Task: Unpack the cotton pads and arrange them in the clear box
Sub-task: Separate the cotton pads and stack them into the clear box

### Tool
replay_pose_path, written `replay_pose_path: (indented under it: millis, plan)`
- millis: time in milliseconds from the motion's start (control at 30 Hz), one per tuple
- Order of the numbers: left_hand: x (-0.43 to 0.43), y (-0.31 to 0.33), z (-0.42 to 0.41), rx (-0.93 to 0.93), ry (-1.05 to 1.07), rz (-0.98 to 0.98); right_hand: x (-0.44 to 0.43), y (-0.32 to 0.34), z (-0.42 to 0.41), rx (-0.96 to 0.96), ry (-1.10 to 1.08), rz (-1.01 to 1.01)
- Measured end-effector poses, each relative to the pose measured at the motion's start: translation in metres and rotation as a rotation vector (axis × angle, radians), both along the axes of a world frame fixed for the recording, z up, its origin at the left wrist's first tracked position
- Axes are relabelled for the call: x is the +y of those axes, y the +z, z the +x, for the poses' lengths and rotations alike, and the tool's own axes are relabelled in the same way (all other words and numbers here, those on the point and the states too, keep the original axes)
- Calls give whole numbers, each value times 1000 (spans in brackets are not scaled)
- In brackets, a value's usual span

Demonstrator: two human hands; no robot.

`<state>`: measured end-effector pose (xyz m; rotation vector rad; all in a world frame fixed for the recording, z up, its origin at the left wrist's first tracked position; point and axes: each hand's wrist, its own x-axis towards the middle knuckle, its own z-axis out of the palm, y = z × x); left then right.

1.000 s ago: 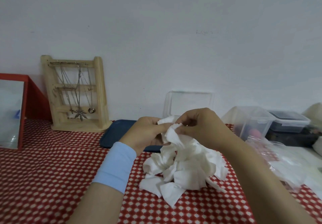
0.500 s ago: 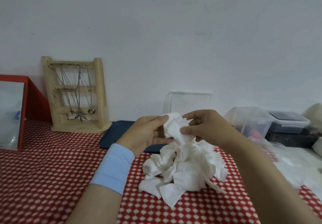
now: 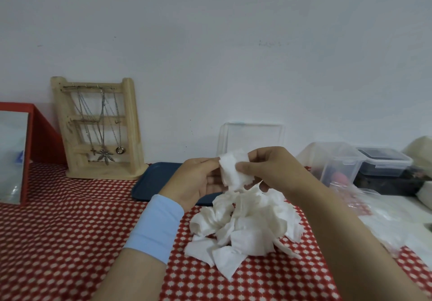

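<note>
I am holding one cotton pad (image 3: 233, 172) up between both hands, just above the pile of cotton pads (image 3: 245, 226). A second ago both hands were bunched tight over the top of the heap, picking at a crumpled wad. Now that piece is coming free and opening out flatter. Its lower edge is hanging right at the top of the heap, and I cannot tell whether it is still touching.

My right hand (image 3: 273, 167) is gripping the pad, with the thumb pressing its front face and the fingers curling behind. My left hand (image 3: 196, 179) is pinching the pad's left edge, fingers reaching across from nine o'clock.

This tells me the pads are separating one at a time, so I am judging the unpacking as done and the sorting as only beginning. The rest of the pads are lying loose and rumpled on the red checked cloth (image 3: 58, 230).

The clear box (image 3: 336, 162) is standing at about two o'clock from the heap, well apart from my hands. Something pinkish is showing through its wall, and I am seeing no pads in it. A clear lid (image 3: 252, 137) is leaning on the wall at twelve o'clock, and a dark blue tray (image 3: 156, 181) is lying at ten o'clock. The pad is limp, so I am expecting it to need smoothing before it goes across.
</note>
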<state>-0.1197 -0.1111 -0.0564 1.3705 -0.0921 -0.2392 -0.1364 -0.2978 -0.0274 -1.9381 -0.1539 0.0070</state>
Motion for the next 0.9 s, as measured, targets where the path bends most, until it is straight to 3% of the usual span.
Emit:
replay_pose_path:
  millis: [300,567,700,900]
  plan:
    - [2,1,-1,10,31,26,5,-1,0,-43,-83,73]
    - [1,4,-2,33,-121,-38,7,-8,3,-54,-134,103]
    - [6,3,-3,-57,-243,67,6,-9,5,-51,-150,94]
    - [6,-1,-2,-63,-234,119,7,-8,4,-120,-117,155]
